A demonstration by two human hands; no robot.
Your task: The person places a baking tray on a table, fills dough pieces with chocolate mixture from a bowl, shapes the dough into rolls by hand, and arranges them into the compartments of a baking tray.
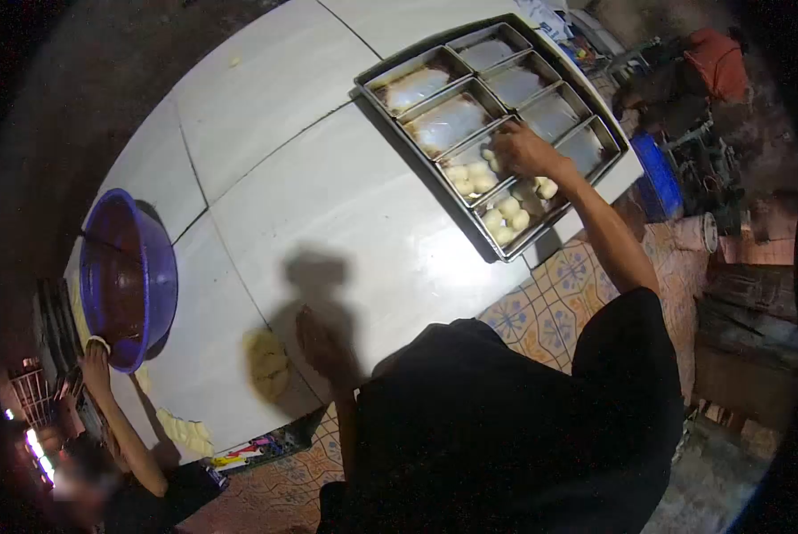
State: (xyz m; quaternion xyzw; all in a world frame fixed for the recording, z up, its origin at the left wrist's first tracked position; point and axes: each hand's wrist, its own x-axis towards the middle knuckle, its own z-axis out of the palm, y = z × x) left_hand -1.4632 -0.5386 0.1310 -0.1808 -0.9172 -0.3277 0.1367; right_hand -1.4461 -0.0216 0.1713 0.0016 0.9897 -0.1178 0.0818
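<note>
My right hand [528, 151] reaches into a rectangular baking tin [452, 169] in the large metal tray. Its fingers curl down around a small pale dough ball [490, 157], partly hidden by them. Several dough balls [472, 178] lie in the same tin, and more dough balls [506, 220] sit in the nearest tin. Over the table's near edge, my left hand [323, 345] is in shadow, its fingers stretched out and nothing visible in them. A flat piece of dough [267, 365] rests on the table just left of it.
A purple basin [154, 285] stands at the table's left end. Beside it a co-worker's hand [96, 356] holds something pale. A flattened dough piece [185, 433] lies at the near left edge. A blue crate [655, 178] stands beyond the tray on the right.
</note>
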